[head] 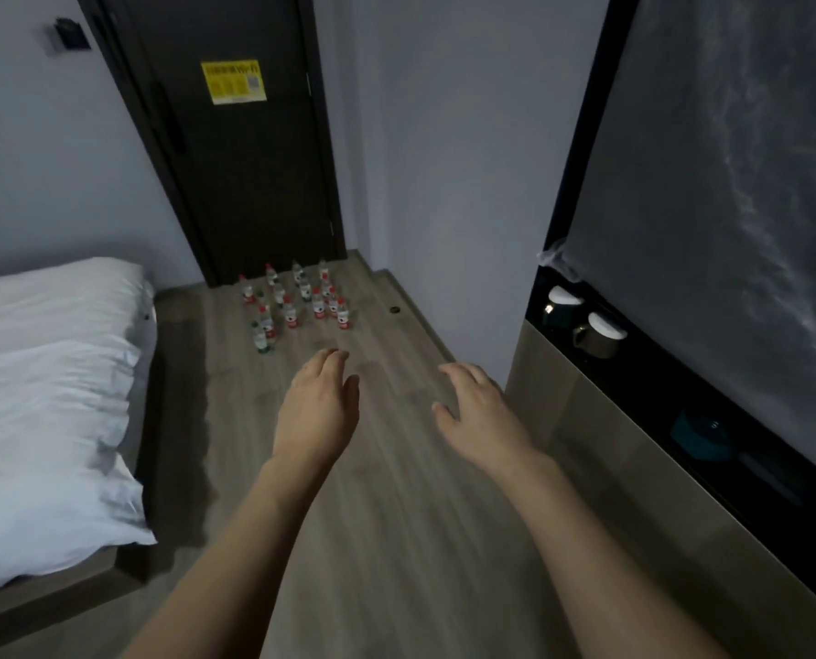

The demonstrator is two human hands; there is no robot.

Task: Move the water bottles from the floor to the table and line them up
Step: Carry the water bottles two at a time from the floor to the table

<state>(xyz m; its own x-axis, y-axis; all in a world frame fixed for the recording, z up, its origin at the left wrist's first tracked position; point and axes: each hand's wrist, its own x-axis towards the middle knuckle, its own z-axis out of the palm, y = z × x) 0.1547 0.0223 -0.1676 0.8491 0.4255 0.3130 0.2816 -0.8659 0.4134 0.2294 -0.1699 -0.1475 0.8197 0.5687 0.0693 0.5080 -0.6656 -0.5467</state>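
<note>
Several small water bottles with red caps and red labels stand upright in a cluster on the wooden floor, just in front of a dark door. One bottle at the near left of the cluster has a green label. My left hand is stretched forward above the floor, fingers relaxed, holding nothing, a short way nearer than the closest bottles. My right hand is held out beside it to the right, fingers spread and empty. Neither hand touches a bottle.
A bed with white bedding fills the left side. A dark door with a yellow notice stands behind the bottles. On the right, a wooden counter carries a dark niche with two mugs. A small round object lies on the floor.
</note>
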